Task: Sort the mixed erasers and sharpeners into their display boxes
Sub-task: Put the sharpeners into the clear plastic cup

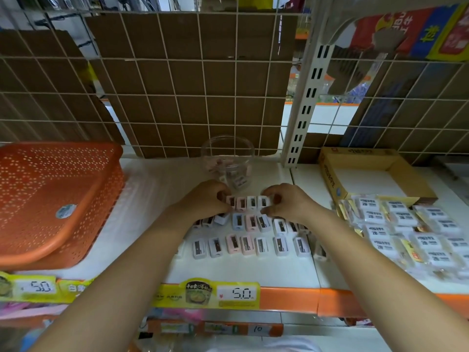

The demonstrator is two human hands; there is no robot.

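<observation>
Sharpener row [247, 202] pinched between left grip [206, 198], right grip [288, 203].

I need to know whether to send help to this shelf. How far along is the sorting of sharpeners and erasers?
Partly done. Two rows of sharpeners lie lined up on the shelf, and wrapped erasers sit grouped at the right. In hand: the left hand and right hand pinch the ends of a third row. Left: a few pieces in the clear jar; the yellow box looks unfilled.
</observation>
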